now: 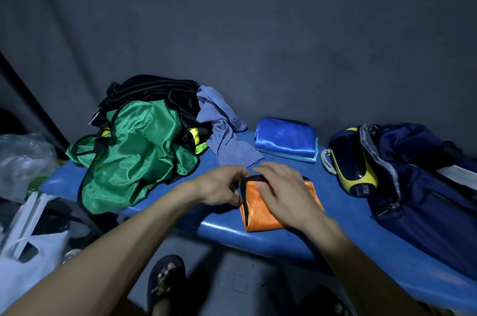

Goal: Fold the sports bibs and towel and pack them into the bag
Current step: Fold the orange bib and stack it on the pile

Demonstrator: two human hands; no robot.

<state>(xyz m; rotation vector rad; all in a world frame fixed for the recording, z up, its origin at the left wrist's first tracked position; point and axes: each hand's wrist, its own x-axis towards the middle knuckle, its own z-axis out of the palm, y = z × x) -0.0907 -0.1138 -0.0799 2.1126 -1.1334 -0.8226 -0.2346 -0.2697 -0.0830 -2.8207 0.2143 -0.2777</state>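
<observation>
Lying at the bench's (296,241) near edge: folded orange bib (260,210), long axis near-to-far, bare bench to its right. Left hand (219,188) pinches its black trim; right hand (281,190) presses flat on top

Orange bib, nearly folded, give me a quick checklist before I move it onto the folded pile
1. orange bib folded into a compact rectangle: ok.
2. right hand presses flat on it: ok.
3. left hand pinches the black trim at its left edge: ok.
4. Folded blue bib stack lies neat on the bench, top free: ok.
5. Path to the stack free of the loose towel: ok.
6. navy bag open enough for packing: cannot tell.
</observation>
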